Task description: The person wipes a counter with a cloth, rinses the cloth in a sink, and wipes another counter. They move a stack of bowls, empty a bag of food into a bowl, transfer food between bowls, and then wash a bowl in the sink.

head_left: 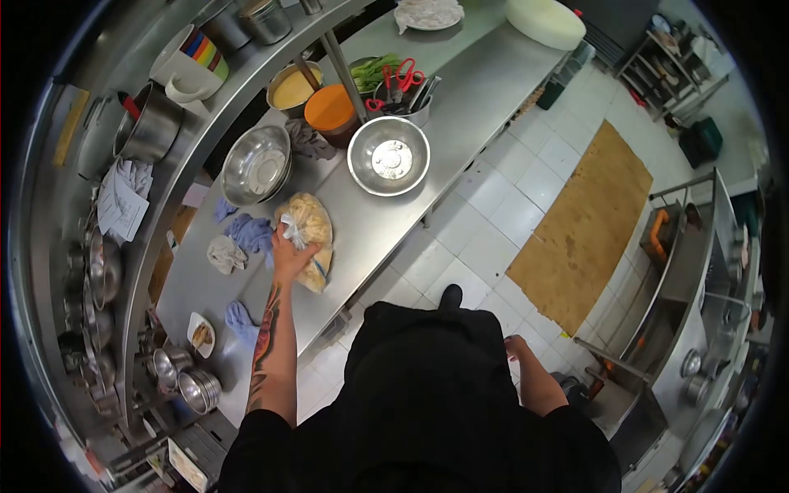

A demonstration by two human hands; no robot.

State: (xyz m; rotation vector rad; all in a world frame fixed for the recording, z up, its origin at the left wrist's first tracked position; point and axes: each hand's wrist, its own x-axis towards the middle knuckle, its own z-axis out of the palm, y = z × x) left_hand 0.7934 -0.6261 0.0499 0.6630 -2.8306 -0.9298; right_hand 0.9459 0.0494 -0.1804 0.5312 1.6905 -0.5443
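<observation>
On the steel counter lies a clear plastic bag point(308, 215) filled with pale yellow pieces of food. My left hand point(289, 256) is closed on the gathered plastic at the bag's near side. My right hand point(515, 348) hangs low beside my dark apron, away from the counter; its fingers are mostly hidden. Blue cloths point(249, 233) and a whitish cloth point(226, 254) lie just left of the bag. Beyond it stand a stack of steel bowls point(256, 164) and a single steel bowl point(389, 156).
An orange-lidded tub point(332, 110), a container with red-handled scissors point(408, 76) and a yellow-filled pot point(293, 86) stand farther back. A steel shelf point(193, 131) overhangs the counter's left side. Brown cardboard point(588, 230) lies on the tiled floor to the right.
</observation>
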